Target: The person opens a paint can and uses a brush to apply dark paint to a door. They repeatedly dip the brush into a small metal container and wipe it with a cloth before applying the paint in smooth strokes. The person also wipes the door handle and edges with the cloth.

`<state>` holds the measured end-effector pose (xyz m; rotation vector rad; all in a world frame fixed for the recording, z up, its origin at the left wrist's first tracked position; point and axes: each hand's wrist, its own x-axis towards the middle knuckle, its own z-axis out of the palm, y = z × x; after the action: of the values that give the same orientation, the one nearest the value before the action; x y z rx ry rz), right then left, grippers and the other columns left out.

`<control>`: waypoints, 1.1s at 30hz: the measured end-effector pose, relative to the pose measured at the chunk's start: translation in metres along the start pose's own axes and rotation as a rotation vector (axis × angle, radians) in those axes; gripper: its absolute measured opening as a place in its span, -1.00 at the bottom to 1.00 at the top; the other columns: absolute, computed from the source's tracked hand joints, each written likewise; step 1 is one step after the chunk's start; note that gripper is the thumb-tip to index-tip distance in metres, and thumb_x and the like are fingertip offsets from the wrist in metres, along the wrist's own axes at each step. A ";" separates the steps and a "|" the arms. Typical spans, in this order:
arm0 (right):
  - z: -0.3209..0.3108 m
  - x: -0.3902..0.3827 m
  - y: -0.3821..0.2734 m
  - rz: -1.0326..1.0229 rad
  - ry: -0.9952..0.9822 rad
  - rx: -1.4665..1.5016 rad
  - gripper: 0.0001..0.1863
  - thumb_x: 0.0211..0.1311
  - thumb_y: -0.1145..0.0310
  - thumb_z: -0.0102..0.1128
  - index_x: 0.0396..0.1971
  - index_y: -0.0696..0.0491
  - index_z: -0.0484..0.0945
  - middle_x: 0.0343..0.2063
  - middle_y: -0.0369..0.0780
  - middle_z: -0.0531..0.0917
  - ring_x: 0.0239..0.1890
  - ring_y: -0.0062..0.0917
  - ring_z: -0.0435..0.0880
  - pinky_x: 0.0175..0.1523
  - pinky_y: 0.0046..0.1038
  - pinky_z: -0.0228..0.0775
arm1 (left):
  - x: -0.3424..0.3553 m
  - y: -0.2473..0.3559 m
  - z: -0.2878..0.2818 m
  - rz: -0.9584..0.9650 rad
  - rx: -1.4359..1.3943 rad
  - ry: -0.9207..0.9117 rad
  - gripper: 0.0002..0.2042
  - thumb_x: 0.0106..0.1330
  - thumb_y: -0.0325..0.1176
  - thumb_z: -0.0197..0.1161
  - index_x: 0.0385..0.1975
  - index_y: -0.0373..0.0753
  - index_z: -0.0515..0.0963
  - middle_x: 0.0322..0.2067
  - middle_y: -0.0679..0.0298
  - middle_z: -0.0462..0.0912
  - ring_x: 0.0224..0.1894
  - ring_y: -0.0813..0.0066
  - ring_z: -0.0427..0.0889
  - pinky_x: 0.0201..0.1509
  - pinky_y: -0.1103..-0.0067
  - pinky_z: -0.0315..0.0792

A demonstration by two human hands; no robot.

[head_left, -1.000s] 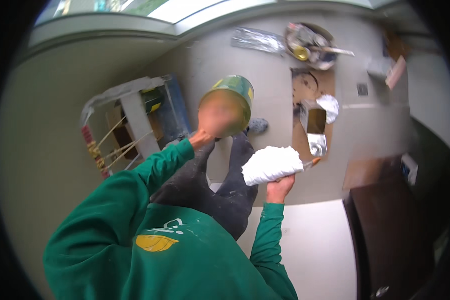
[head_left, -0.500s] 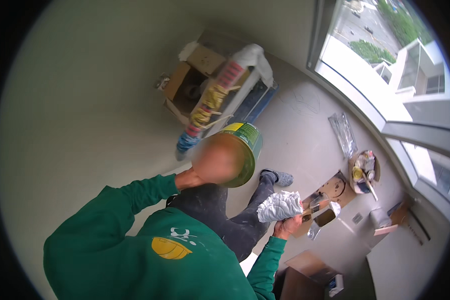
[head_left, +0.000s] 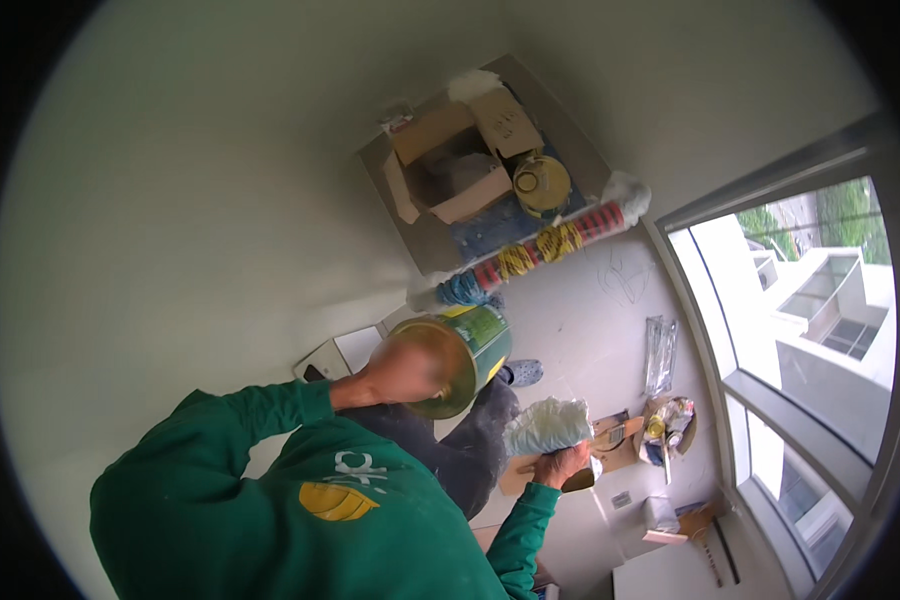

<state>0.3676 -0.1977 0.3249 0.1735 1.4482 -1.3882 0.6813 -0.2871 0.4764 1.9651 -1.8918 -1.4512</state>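
Note:
My left hand [head_left: 365, 388] is closed on a green and yellow metal can [head_left: 480, 345], tilted with its mouth toward me; blurring hides much of this hand and what lies inside the can. Lower and to the right, my right hand [head_left: 562, 462] grips a white crumpled roll [head_left: 547, 422], held level just beside my dark-trousered leg. Beyond the can lies a long wrapped bundle [head_left: 560, 240] with red, yellow and blue bands.
An open cardboard box [head_left: 470, 205] and a yellow bucket [head_left: 542, 185] stand in the far corner. Cardboard [head_left: 520, 480], a clutter-filled container [head_left: 667, 432] and a silver strip [head_left: 660, 355] lie on the floor [head_left: 600, 310]. A large window [head_left: 810, 300] runs along the right.
My view has swung round to the wall corner with the box, moving the window to the right side. Both hands keep hold of the can and the white roll.

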 end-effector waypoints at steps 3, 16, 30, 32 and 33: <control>-0.003 0.006 -0.017 0.060 -0.045 -0.053 -0.71 0.26 0.36 0.09 -0.12 0.22 0.59 -0.22 -0.14 0.68 -0.25 -0.32 0.71 -0.15 -0.31 0.64 | -0.040 -0.019 -0.013 -0.077 -0.030 0.055 -0.61 -0.16 -0.23 0.51 -0.77 -0.27 0.37 -0.77 0.19 0.38 -0.67 0.27 0.37 -0.50 0.38 0.31; 0.050 -0.005 -0.053 -0.042 -0.129 -0.289 -0.72 0.15 0.47 0.07 -0.13 0.22 0.48 -0.28 0.00 0.64 -0.27 -0.26 0.68 -0.12 -0.29 0.58 | -0.053 -0.060 -0.145 -0.430 -0.136 0.504 -0.59 -0.21 -0.41 0.53 -0.84 -0.29 0.30 -0.80 0.36 0.31 -0.67 0.64 0.30 -0.57 0.53 0.25; 0.085 -0.084 0.021 -0.064 0.224 -0.465 -0.70 0.20 0.32 0.08 -0.19 0.21 0.62 -0.31 -0.12 0.68 -0.32 -0.34 0.69 -0.20 -0.35 0.58 | 0.233 -0.156 -0.201 -0.163 -0.531 0.423 -0.66 -0.18 -0.29 0.51 -0.37 -0.31 0.69 -0.48 0.22 0.70 -0.44 0.55 0.63 -0.31 0.56 0.47; 0.105 -0.100 0.037 0.027 0.329 -0.448 -0.68 0.19 0.30 0.08 -0.19 0.22 0.62 -0.33 -0.11 0.68 -0.32 -0.32 0.69 -0.19 -0.35 0.59 | 0.259 -0.166 -0.204 -0.182 -0.249 0.390 -0.70 -0.18 -0.23 0.51 -0.51 -0.31 0.67 -0.58 0.16 0.66 -0.51 0.48 0.63 -0.34 0.53 0.48; 0.110 -0.105 0.046 0.064 0.349 -0.419 -0.65 0.19 0.30 0.08 -0.14 0.23 0.60 -0.30 -0.10 0.68 -0.30 -0.31 0.69 -0.18 -0.34 0.59 | 0.269 -0.168 -0.207 -0.190 -0.245 0.372 -0.70 -0.18 -0.18 0.49 -0.61 -0.31 0.63 -0.66 0.15 0.62 -0.55 0.40 0.64 -0.39 0.49 0.47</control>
<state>0.5060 -0.2137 0.4002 0.1958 1.9729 -1.0062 0.8868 -0.5727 0.3374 2.1532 -1.3428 -1.1795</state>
